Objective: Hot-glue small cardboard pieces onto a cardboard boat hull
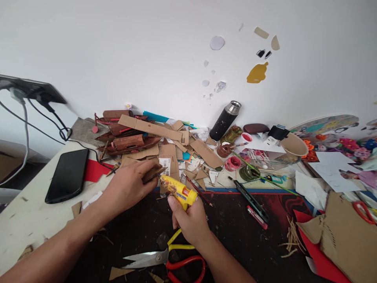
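My left hand [129, 184] pinches a small brown cardboard piece [153, 173] over the near edge of the cardboard heap. My right hand [190, 220] is wrapped round a yellow glue gun [178, 190]. The gun's nozzle points up and left and meets the cardboard piece. Both hands hover above a dark mat [235, 236]. Below my right wrist lie scissors with red and yellow handles [167, 257].
A heap of cardboard scraps [167, 145] with brown model boats [126, 139] lies behind the hands. A black phone [68, 175] rests at left with cables to a wall socket. A black flask [225, 120], paint pots, a utility knife [250, 198] and coloured paper fill the right side.
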Available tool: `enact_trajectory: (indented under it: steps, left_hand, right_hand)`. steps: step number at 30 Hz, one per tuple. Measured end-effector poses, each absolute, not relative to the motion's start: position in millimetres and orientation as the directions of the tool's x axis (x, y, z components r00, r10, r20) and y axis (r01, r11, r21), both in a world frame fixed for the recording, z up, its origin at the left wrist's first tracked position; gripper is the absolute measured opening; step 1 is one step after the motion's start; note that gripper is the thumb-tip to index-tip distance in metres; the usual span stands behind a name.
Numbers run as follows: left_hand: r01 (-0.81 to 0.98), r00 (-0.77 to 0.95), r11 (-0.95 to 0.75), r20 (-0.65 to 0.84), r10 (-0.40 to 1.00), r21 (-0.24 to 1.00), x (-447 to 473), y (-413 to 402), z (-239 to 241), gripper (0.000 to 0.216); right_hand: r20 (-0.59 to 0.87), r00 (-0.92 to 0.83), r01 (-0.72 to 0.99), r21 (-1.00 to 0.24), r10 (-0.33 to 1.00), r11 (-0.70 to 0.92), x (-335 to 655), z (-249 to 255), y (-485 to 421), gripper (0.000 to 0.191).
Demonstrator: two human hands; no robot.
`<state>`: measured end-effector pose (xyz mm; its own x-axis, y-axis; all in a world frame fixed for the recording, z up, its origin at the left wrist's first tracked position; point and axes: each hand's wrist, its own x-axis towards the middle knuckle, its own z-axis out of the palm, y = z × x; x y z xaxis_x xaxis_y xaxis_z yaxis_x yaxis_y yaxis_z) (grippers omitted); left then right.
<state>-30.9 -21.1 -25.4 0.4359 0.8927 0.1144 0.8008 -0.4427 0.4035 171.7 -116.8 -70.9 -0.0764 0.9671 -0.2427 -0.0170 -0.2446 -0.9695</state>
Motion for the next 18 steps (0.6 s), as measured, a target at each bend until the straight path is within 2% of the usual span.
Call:
enact_trajectory:
  steps: [9,18]
  left_hand:
    - [0.808,0.471,-0.496,0.159,0.868,0.318,-31.3,-20.9,-30.2,0.026]
    - [0.817,0.484,-0.513,0.169,0.859,0.263,-30.7,-22.3,-30.7,0.027]
  right_hand:
    - [-0.238,-0.067,0.021,-0.971,0.969,-0.237,171.8,-72.5,-117.1,0.048]
    - [-0.238,-0.078,0.096,-0.968,0.968,-0.23,172.4,-65.9,-116.4,0.06]
